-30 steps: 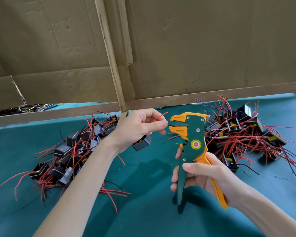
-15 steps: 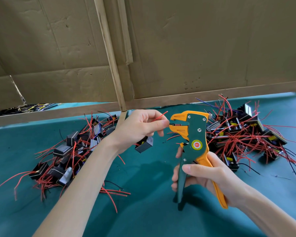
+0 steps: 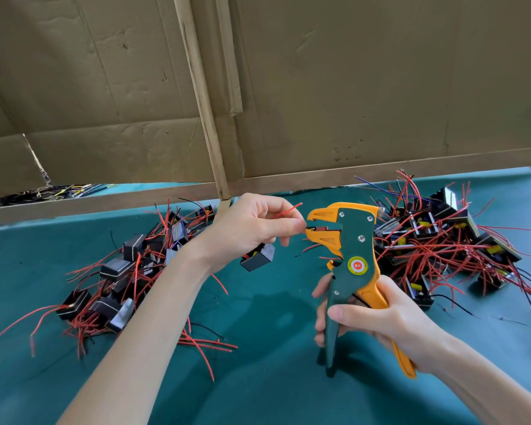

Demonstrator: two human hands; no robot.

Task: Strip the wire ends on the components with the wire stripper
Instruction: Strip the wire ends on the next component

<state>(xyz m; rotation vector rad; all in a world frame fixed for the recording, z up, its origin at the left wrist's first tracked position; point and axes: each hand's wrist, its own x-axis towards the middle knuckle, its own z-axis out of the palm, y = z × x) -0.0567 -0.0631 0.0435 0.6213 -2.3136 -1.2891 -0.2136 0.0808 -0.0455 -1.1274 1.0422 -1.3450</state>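
My right hand [image 3: 380, 323] grips the handles of a green and orange wire stripper [image 3: 354, 240], held upright with its jaws pointing left. My left hand [image 3: 252, 228] pinches a wire right at the stripper's jaws, the wire end lying between them. A second red wire [image 3: 285, 209] loops up from my fingers. A small black component [image 3: 257, 257] hangs below my left hand on its wires.
A heap of black components with red wires [image 3: 120, 280] lies on the teal table mat [image 3: 273, 378] at the left. Another heap of components [image 3: 442, 240] lies at the right, behind the stripper. A cardboard wall [image 3: 319, 87] stands along the table's back.
My left hand has brought the wire end rightwards into the stripper's jaws. The stripper has risen a little and its handles have closed somewhat.
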